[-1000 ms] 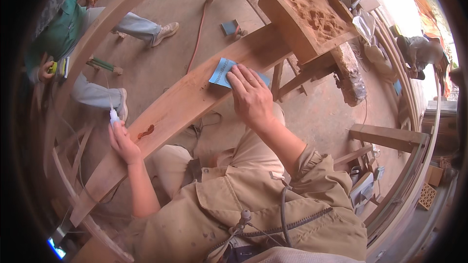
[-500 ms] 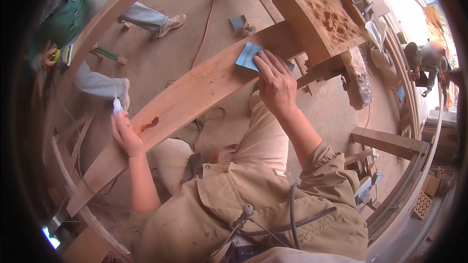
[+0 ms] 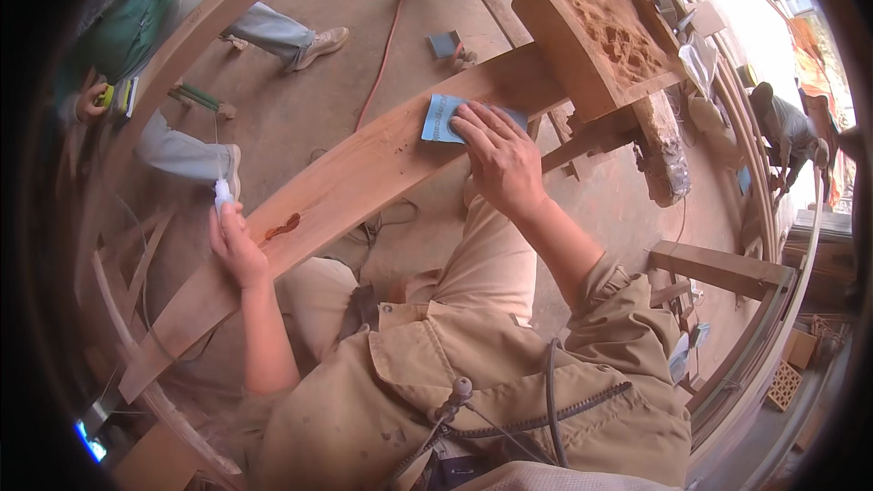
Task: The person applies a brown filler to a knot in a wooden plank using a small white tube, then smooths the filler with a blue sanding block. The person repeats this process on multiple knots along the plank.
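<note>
A long, gently curved wooden board [image 3: 350, 173] slants from the lower left to the upper right before me. My right hand [image 3: 500, 156] presses a blue sheet of sandpaper [image 3: 440, 120] flat against the board's upper part; part of the sheet is under the fingers. My left hand [image 3: 239, 245] is closed around a small white glue bottle [image 3: 223, 191], its thin nozzle pointing up, at the board's near-left edge. Beside that hand, a dark reddish-brown patch [image 3: 282, 226] marks the wood. Small dark specks lie on the board just left of the sandpaper.
A wooden box of sawdust [image 3: 605, 32] stands at the board's far end. A red hose [image 3: 382, 59] runs over the floor behind. At the upper left a person in green [image 3: 118, 36] holds a yellow-green tool [image 3: 116, 96]. Wooden frame pieces [image 3: 723, 270] stand at right.
My right hand has slid the sandpaper a little to the left along the board. My left hand, with the glue bottle, has barely moved. A person at the far right has shifted posture.
</note>
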A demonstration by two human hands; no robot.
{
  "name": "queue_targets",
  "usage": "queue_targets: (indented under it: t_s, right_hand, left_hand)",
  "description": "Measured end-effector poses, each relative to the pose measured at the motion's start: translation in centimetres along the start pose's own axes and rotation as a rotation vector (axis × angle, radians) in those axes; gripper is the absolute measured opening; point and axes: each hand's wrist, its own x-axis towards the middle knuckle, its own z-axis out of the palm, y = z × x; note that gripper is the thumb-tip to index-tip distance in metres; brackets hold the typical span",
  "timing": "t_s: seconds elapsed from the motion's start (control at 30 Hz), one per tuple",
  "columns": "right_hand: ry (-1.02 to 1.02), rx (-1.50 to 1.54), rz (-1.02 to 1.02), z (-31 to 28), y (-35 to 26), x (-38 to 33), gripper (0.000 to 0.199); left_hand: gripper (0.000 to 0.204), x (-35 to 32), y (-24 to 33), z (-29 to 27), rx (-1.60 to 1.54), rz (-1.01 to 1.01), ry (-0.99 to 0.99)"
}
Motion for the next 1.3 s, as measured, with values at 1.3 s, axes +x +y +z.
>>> queue_targets:
  t_s: [1.3]
  right_hand:
    - [-0.109, 0.13, -0.049, 1.3, -7.5, -0.7, 0.038]
  left_hand:
    - [0.026, 0.1, 0.6, 0.3, 0.017, -0.012, -0.01]
